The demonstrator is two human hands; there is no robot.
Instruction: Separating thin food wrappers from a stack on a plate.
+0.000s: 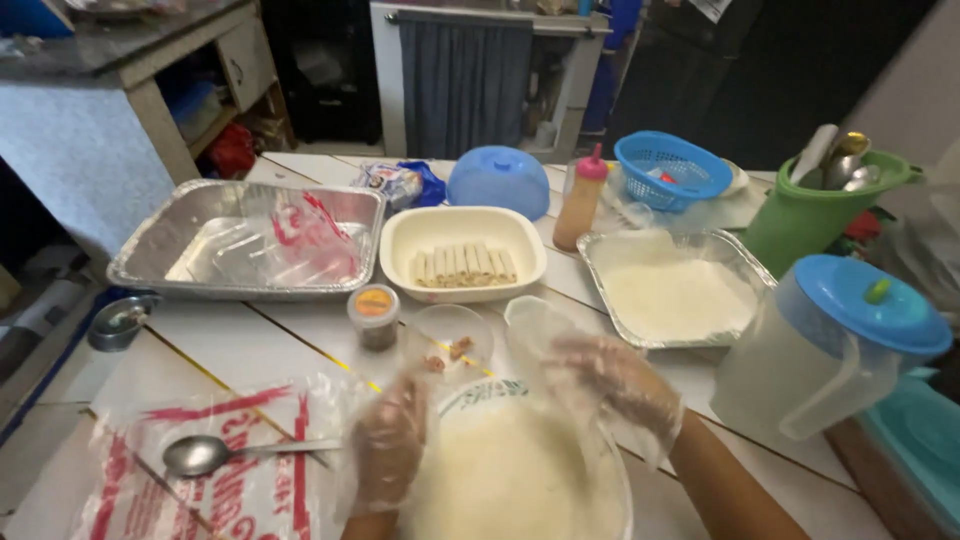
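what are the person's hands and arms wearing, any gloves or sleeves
Both hands wear loose, thin, see-through plastic gloves, crinkled and baggy rather than fitted. The left hand is covered to about the wrist. On the right hand the glove's open cuff flares out past the wrist. The right forearm below it is bare, with no sleeve, watch or bracelet in view. Little of the left arm shows.

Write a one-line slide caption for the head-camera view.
Gloved left hand and right hand work a pale sheet on a white plate, with rolled pieces in a cream dish behind.
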